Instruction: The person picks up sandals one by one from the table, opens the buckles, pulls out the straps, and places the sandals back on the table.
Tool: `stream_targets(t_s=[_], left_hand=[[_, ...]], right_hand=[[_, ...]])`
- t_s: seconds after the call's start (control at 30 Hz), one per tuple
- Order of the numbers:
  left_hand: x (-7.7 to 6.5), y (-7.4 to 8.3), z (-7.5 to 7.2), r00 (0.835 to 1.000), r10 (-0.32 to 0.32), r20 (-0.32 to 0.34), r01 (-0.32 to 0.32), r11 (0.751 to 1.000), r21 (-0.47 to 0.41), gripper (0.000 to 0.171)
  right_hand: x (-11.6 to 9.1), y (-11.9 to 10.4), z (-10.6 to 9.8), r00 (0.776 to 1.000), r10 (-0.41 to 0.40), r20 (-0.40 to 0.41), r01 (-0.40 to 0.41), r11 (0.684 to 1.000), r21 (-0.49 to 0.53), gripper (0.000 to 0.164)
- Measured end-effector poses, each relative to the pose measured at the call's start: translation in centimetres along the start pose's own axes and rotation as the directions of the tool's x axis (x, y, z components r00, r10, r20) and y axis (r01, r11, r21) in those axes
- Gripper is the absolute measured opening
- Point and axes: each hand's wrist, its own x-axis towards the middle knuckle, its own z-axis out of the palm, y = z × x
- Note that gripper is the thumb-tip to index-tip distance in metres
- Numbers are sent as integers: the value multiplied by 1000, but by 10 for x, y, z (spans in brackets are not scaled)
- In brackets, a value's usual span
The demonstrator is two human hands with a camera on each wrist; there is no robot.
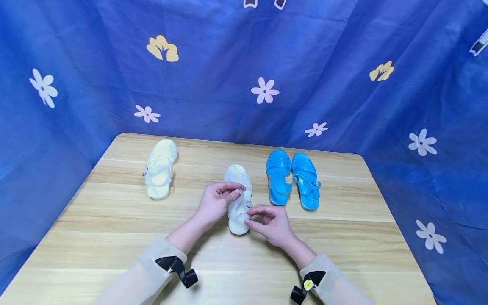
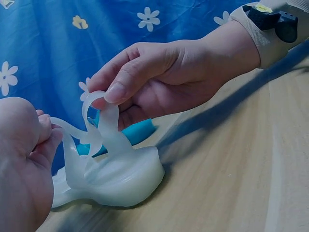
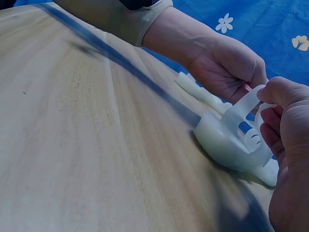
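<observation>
While holding with both hands a milky white, translucent plastic sandal [image 1: 236,209] near the middle of the pale wood-grain counter [image 1: 343,237], pinches a strap with each grip. Sits sole-down, with toe turned away and heel towards the person. Holds the left hand [image 1: 217,201] over the left side of the sandal, with thumb and fingers together in a grip clamped on a thin white strap [image 2: 71,128]. Holds the right hand [image 1: 272,224] at the right, nearer the heel, with grip likewise clamped, on a white heel strap [image 2: 113,128].

From the head, shows little of these straps, half hidden behind fingers. From the left wrist, shows far more: a band rising from the heel and curling into a loop under the right thumb. From the right wrist, shows the loop from the other side, with blue cloth visible through the gap. Reveals a small metal buckle [image 1: 249,204] at the sandal's right edge clearly only from the head.

Also from the head, takes in a matching white sandal [image 1: 159,169] well apart to the left, and a pair of glossy bright blue sandals [image 1: 278,186] side by side to the right. From the left wrist, catches just a bit of blue behind the straps; from the right wrist, just part of the second white sandal. Beyond the counter, displays a deep blue curtain [image 1: 213,63] printed with white flowers.
</observation>
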Motion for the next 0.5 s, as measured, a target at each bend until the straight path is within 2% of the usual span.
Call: stream_targets(t_s=[0.23, 0.4, 0.5], left_hand=[[-5, 0, -3, 1000, 13, 29, -13, 1000, 9, 19], [-9, 0, -17, 994, 68, 82, -78, 989, 127, 19], [-11, 2, -21, 985, 114, 125, -137, 972, 192, 17]], right_hand=[[-3, 3, -3, 1000, -4, 29, 3, 1000, 20, 26], [-1, 3, -10, 997, -3, 72, 0, 999, 42, 29], [0, 3, -15, 998, 1, 60, -3, 1000, 31, 27]])
